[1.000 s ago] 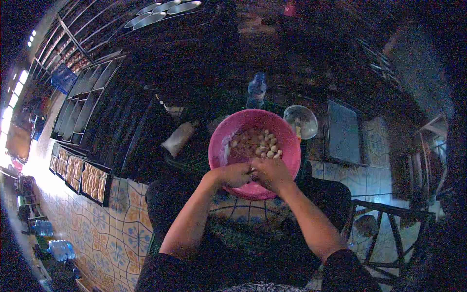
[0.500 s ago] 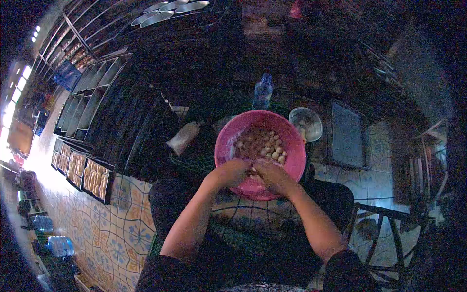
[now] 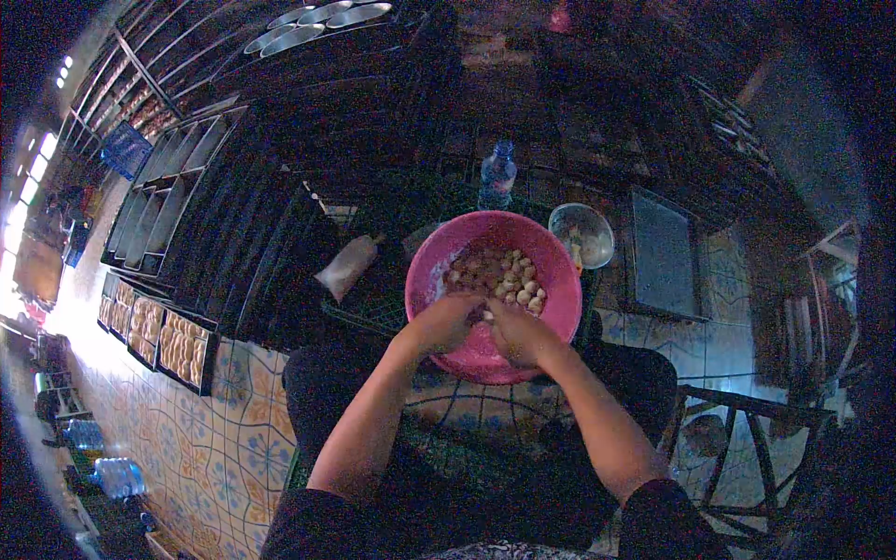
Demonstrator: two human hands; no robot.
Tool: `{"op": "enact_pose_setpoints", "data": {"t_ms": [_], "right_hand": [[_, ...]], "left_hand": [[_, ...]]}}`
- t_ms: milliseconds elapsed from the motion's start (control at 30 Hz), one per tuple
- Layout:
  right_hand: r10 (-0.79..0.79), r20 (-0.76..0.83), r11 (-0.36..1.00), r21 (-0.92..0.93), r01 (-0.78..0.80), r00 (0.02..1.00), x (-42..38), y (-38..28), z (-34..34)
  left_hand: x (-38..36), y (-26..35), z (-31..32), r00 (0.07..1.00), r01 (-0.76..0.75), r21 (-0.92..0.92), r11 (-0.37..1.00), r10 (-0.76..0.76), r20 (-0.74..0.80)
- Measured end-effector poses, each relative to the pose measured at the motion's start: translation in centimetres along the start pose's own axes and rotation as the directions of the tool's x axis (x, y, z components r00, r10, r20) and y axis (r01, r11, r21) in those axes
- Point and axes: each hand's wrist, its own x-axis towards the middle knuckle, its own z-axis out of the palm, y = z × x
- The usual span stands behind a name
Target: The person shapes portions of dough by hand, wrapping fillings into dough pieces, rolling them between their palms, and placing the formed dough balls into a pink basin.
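A pink basin (image 3: 566, 308) sits in front of me, with small round dough balls (image 3: 523, 285) in it. Pale ones lie on the right and browner-looking ones on the left; white powder marks the left inner wall. My left hand (image 3: 446, 322) and my right hand (image 3: 519, 331) meet over the near part of the basin, fingers curled and closed. A small pale lump of dough (image 3: 487, 315) shows between their fingertips. The fingers hide most of it.
Behind the basin stands a clear plastic bottle (image 3: 498, 175). A metal bowl (image 3: 605, 245) is at its right, a filled plastic bag (image 3: 349, 265) at its left. A flat tray (image 3: 665, 252) lies further right. Trays of shaped dough (image 3: 183, 349) stand at the left. A dark metal-framed stool (image 3: 747, 406) is at right.
The view has shifted slightly. My fingertips have moved a little at the pale lump, and a small gap now shows between my hands. The basin and its dough balls look the same.
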Motion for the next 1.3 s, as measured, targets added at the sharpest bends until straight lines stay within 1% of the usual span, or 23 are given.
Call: {"op": "enact_pose_setpoints", "data": {"t_ms": [67,100,167,200,267,400,467,500,567,600,667,700,800,867,900,967,1000,1067,1100,1167,1200,1267,1300], "right_hand": [[-0.168,-0.061,0.985,-0.051,0.165,0.984,1.4,2.5,2.2],[-0.168,-0.061,0.985,-0.051,0.165,0.984,1.3,2.6,2.1],[-0.234,-0.032,0.972,-0.041,0.233,0.972,1.3,2.7,1.8],[-0.235,-0.03,0.972,-0.041,0.233,0.972,1.4,3.3,1.9],[-0.256,-0.07,0.957,-0.157,0.242,0.964,1.5,4.4,2.1],[-0.227,-0.108,0.969,-0.128,0.213,0.968,0.2,3.4,0.4],[-0.233,-0.146,0.969,0.043,0.242,0.961,-0.5,3.5,0.0],[-0.232,-0.146,0.97,0.043,0.241,0.962,-0.5,3.7,0.2],[-0.377,-0.245,0.903,0.117,0.414,0.893,-0.6,3.9,0.6],[-0.378,-0.245,0.902,0.119,0.414,0.893,-0.5,3.9,0.7],[-0.269,-0.234,0.939,0.152,0.308,0.935,-0.4,3.6,0.5],[-0.268,-0.234,0.939,0.151,0.308,0.934,-0.4,3.4,0.1],[-0.232,-0.214,0.919,0.271,0.286,0.949,-0.7,2.7,-1.5],[-0.087,-0.015,0.907,0.413,0.086,0.996,-1.1,2.1,-2.7],[-0.085,-0.016,0.907,0.413,0.084,0.996,-1.0,2.4,-2.3],[-0.085,-0.175,0.926,0.351,0.143,0.981,-0.3,3.8,-0.4],[-0.084,-0.175,0.925,0.351,0.142,0.981,0.2,4.8,0.6],[-0.112,-0.194,0.922,0.345,0.174,0.975,0.9,6.3,2.1],[-0.112,-0.193,0.922,0.345,0.175,0.975,0.9,6.3,2.0],[-0.088,-0.137,0.913,0.386,0.135,0.987,0.7,5.9,1.4],[-0.088,-0.137,0.913,0.385,0.135,0.987,0.9,6.0,1.4],[0.005,-0.116,0.914,0.404,0.043,0.993,1.3,6.1,1.6],[0.003,-0.115,0.913,0.405,0.044,0.993,1.2,5.6,1.1]], "left_hand": [[0.1,1.5,-2.4,0.969,-0.051,0.048,0.998,0.038,0.243],[0.0,1.0,-2.4,0.969,-0.052,0.048,0.998,0.038,0.244],[0.0,0.0,-2.4,0.958,-0.08,0.235,0.969,0.01,0.288],[0.0,0.3,-2.9,0.958,-0.078,0.233,0.969,0.008,0.288],[-0.1,0.9,-3.6,0.964,0.025,0.141,0.99,-0.061,0.26],[-0.4,4.0,-3.3,0.965,0.101,0.074,0.992,-0.116,0.235],[-0.8,5.3,-3.1,0.993,0.102,-0.047,0.994,-0.099,0.059],[-0.6,5.2,-2.9,0.993,0.101,-0.048,0.994,-0.098,0.06],[-0.2,4.7,-2.7,0.981,0.142,-0.096,0.985,-0.127,0.146],[-0.1,3.6,-2.1,0.981,0.143,-0.095,0.985,-0.128,0.146],[-0.1,1.5,-1.2,0.984,0.113,-0.012,0.993,-0.111,0.141],[-0.2,1.8,-1.4,0.984,0.112,-0.012,0.994,-0.11,0.14],[-0.5,3.2,-2.5,0.989,0.097,-0.029,0.995,-0.093,0.117],[-0.5,4.7,-3.5,0.99,0.083,-0.009,0.997,-0.081,0.113],[-0.2,3.1,-2.0,0.99,0.081,-0.011,0.997,-0.079,0.114],[0.4,-1.6,2.4,1.0,0.021,-0.411,0.911,-0.019,0.009],[0.1,0.2,1.2,1.0,0.021,-0.411,0.911,-0.019,0.009],[-0.7,5.8,-2.6,0.996,0.053,-0.054,0.997,-0.049,0.071],[-0.6,4.9,-2.0,0.996,0.054,-0.054,0.997,-0.05,0.071],[-0.3,2.3,-0.1,0.997,-0.059,-0.079,0.995,0.063,0.053],[-0.4,2.9,-0.4,0.997,-0.059,-0.079,0.995,0.063,0.052],[-0.6,4.5,-1.5,0.993,0.034,0.072,0.997,-0.042,0.108],[-0.5,3.7,-0.7,0.993,0.037,0.073,0.997,-0.044,0.107]]}}
